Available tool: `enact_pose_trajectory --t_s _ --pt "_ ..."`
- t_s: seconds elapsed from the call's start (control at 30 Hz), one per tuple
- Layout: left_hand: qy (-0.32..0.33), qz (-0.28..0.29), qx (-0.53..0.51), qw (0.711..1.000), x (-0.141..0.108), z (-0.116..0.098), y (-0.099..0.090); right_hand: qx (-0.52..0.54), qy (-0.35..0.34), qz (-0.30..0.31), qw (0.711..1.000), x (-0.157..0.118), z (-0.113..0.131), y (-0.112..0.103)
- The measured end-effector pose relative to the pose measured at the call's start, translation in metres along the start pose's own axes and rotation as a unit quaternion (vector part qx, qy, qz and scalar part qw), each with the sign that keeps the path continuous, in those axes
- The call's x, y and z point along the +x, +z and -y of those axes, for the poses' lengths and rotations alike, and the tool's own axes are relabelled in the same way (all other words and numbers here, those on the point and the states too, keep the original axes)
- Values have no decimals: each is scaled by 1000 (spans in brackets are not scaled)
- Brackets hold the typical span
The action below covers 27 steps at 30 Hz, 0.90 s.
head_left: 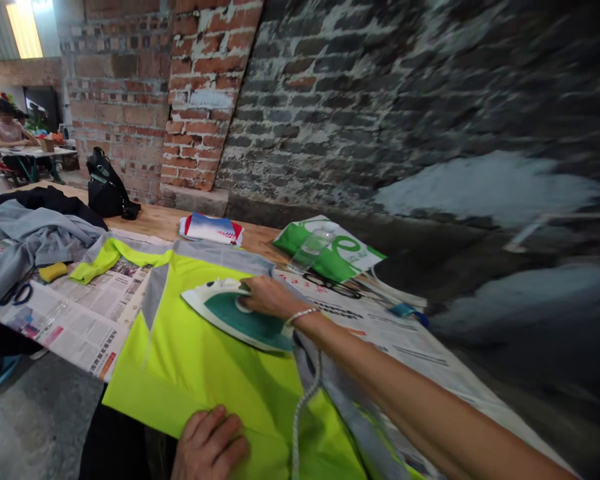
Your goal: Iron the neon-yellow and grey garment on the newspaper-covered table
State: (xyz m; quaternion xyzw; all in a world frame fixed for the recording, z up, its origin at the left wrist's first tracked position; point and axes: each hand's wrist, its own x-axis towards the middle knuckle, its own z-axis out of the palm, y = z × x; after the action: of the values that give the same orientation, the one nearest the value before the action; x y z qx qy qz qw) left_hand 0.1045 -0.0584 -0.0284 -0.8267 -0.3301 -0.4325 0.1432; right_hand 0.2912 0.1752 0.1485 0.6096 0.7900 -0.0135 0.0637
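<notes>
shirt [175,353] body mostly smooth, gray side [343,390] bunched, seemingly partway
i see newspapers [75,333] beneath the shirt, the iron [245,321] on its body, right hand [267,297] wrapped round the handle, left hand [210,447] bent over its hem (pinching? can't tell).
</notes>
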Motion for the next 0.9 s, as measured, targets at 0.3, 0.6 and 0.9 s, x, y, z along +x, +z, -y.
enact_pose_trajectory --t_s 0.3,0.6,0.9 --pt "-2 9 9 1000 10 0 -9 6 -157 50 986 -94 12 6" --pt "9 1 -2 1000 11 1 -7 -29 -34 5 999 -30 -14 5" --pt "21 1 -5 1000 2 4 2 13 176 -45 983 60 -35 -6"
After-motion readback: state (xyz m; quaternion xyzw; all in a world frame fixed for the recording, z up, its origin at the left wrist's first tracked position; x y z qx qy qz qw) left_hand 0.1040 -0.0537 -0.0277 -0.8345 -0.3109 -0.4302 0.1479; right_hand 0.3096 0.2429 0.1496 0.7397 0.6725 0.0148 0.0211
